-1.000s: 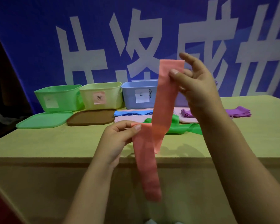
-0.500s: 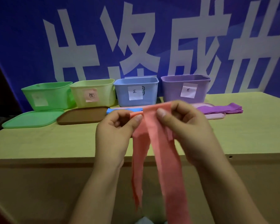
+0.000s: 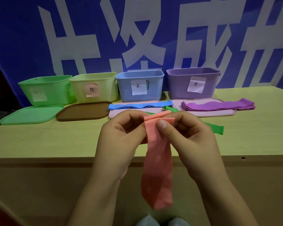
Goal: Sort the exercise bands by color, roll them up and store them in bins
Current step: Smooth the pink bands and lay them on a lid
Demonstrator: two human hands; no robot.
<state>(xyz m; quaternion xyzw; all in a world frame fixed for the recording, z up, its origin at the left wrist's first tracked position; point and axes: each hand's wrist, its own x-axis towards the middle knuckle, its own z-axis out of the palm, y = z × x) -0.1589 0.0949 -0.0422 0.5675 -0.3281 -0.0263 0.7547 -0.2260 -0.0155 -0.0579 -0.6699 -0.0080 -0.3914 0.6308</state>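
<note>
Pale wood, the tabletop (image 3: 39, 141) spreads out beyond and beside my hands. Past them, along its far edge, four bins stand in a row: green bin (image 3: 46, 89), yellow bin (image 3: 95, 88), blue bin (image 3: 140, 85), purple bin (image 3: 193, 83), each with a paper label. Nearer my hands lie a green lid (image 3: 31, 114), a brown lid (image 3: 83, 110) and two pink lids; the purple bands (image 3: 217, 105) are stacked on one, the blue bands (image 3: 140, 106) on the other. A green band (image 3: 216, 128) trails out from behind my right hand. The pink band (image 3: 157, 168) hangs down between my hands, past the tabletop's near edge. My left hand (image 3: 121, 137) and right hand (image 3: 191, 141) both pinch its folded upper end, thumbs on the near face.
</note>
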